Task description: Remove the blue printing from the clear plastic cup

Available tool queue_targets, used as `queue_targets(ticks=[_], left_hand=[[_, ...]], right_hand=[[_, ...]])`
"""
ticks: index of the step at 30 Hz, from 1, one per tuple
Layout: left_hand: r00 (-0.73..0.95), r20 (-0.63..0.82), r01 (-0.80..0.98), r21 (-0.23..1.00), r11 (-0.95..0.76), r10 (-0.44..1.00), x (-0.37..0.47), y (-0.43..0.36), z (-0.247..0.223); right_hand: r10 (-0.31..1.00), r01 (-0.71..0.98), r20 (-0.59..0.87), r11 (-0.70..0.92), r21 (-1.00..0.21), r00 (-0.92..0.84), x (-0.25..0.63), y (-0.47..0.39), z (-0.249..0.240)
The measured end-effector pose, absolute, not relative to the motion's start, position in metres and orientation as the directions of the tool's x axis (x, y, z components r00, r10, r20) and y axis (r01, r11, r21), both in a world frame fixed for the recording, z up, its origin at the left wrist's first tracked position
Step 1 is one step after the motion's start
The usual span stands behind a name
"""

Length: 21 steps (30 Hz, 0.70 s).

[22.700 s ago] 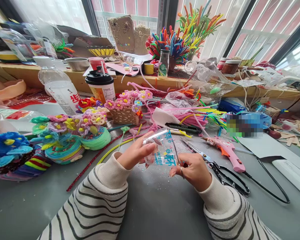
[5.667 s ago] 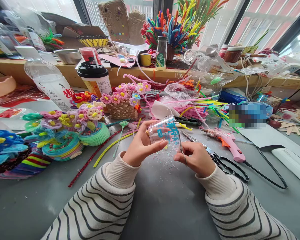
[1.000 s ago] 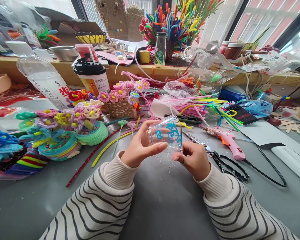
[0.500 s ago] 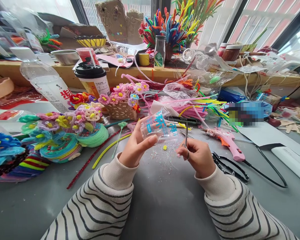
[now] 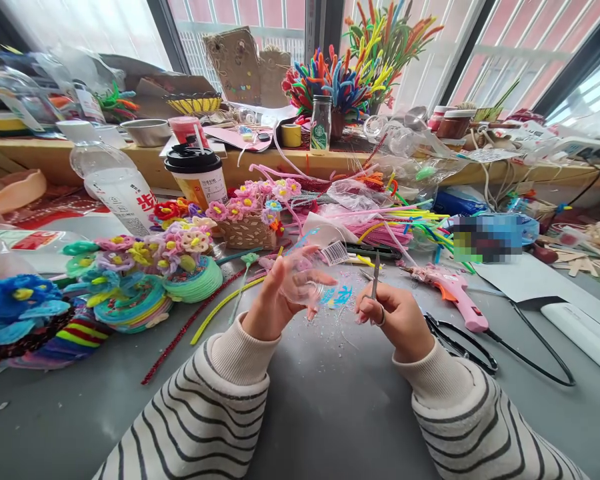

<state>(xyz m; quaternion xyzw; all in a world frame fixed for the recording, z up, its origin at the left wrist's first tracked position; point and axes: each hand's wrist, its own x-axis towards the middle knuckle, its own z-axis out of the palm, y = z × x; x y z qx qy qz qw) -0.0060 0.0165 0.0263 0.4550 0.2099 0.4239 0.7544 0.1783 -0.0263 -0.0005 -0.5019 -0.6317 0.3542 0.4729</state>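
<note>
A clear plastic cup (image 5: 305,283) with blue lettering is gripped in my left hand (image 5: 275,290), its fingers curved around it and seen through the plastic. The cup tilts, with its round end toward me and a barcode showing at its far side. My right hand (image 5: 397,317) holds a pair of scissors (image 5: 377,277), fingers in the handle loops and blades pointing up. The scissors and cup are apart. Small scraps and glitter lie on the grey table (image 5: 325,413) below my hands.
To the right lie a pink glue gun (image 5: 455,293) with a black cord and black-framed glasses (image 5: 463,343). At left stand pipe-cleaner flower pots (image 5: 193,283), a tilted water bottle (image 5: 115,180) and a lidded paper cup (image 5: 197,173). Bundled pipe cleaners (image 5: 380,227) lie ahead.
My left hand has turned the plastic cup, so its round end now faces me and the lettering sits lower. My right hand keeps the scissors upright nearby. The camera view has tipped up slightly.
</note>
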Motion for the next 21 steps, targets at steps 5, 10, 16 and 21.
queue_targets(ticks=[5,10,16,21], left_hand=[[0.622,-0.017,-0.363,0.879,0.308,0.783,-0.006,0.019,0.029],[0.654,-0.091,-0.345,0.847,0.403,0.751,-0.006,0.021,0.028],[0.675,-0.151,-0.279,0.854,0.440,0.722,-0.004,0.018,0.028],[0.651,-0.211,-0.237,0.856,0.459,0.729,-0.001,0.017,0.028]], right_hand=[[0.916,0.279,0.360,0.397,-0.874,-0.177,0.180,-0.029,0.003],[0.894,0.280,0.414,0.447,-0.850,-0.171,0.180,-0.030,0.006],[0.891,0.335,0.429,0.363,-0.870,0.147,0.183,-0.028,0.010],[0.887,0.380,0.449,0.379,-0.844,0.111,0.184,-0.029,0.013]])
